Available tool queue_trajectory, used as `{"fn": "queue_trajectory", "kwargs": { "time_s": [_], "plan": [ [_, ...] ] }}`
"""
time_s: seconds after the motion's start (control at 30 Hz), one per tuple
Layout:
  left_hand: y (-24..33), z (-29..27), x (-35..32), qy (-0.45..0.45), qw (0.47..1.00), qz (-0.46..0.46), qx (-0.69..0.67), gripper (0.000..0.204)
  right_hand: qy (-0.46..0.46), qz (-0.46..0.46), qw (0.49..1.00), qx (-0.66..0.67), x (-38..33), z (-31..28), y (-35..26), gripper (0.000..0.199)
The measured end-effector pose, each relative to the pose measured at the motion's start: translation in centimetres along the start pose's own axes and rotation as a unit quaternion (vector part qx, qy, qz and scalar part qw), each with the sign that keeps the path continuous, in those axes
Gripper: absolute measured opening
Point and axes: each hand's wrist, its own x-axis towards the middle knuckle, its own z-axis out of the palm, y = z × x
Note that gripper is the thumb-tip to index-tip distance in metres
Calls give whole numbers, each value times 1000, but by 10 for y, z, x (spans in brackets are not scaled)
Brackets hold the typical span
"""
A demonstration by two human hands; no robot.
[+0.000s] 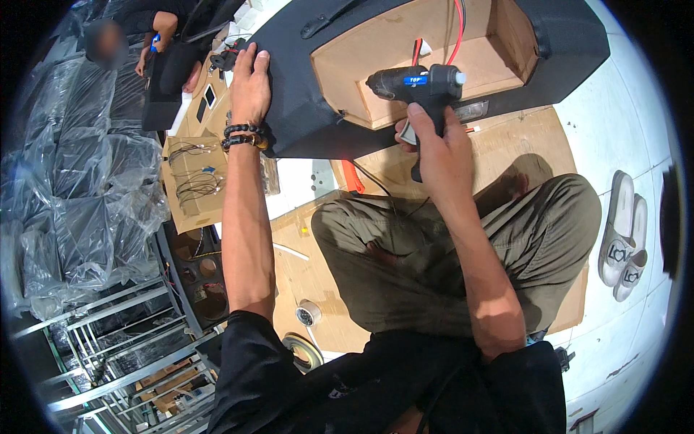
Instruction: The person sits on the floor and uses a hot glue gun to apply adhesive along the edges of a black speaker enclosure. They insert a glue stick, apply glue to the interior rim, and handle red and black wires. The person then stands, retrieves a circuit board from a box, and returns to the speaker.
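A large black-covered wooden cabinet point(289, 101) lies before me, its opening showing bare wood inside. Flat along the cabinet's left end rests my left hand point(251, 85), fingers stretched out and holding nothing. My right hand point(442, 148) is wrapped round the handle of a black glue gun point(418, 85), which points left over the cabinet's opening. A white glue stick point(460, 78) pokes from the gun's rear. Red and black wires point(458, 32) hang inside the opening. The nozzle's tip is dark and stands above the bare wood; whether it touches anything, I cannot tell.
Cardboard point(325, 289) covers the floor under my crossed legs. A tape roll point(307, 312) stands near my left elbow. At left are an open carton point(191, 181) of cables, a black panel with round holes point(206, 289) and metal frames point(108, 340). Slippers point(620, 231) lie right; another person sits far left.
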Motion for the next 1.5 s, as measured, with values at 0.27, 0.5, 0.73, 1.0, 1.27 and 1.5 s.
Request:
{"fn": "queue_trajectory", "kwargs": {
  "time_s": [0.27, 0.5, 0.73, 1.0, 1.27, 1.5],
  "plan": [
    [3, -4, -2, 5, 1000, -6, 13, 60, 19, -19, 990, -138, 18, 32, 19, 36],
    [7, -4, -3, 6, 1000, -3, 7, 61, 27, -35, 992, -120, 21, 34, 21, 39],
    [7, -3, -5, 14, 1000, -1, 10, 62, -14, -41, 998, -46, 8, 36, -7, 41],
    [3, -2, -2, 10, 1000, -1, 20, 62, 4, -46, 996, -76, 14, 30, 8, 38],
    [2, -2, -3, 16, 1000, 0, 26, 62, 7, -26, 995, -97, 17, 29, 10, 38],
    [7, -4, -4, 10, 1000, -5, 21, 62, -13, -70, 994, -88, 12, 32, 0, 41]
  ]
}}
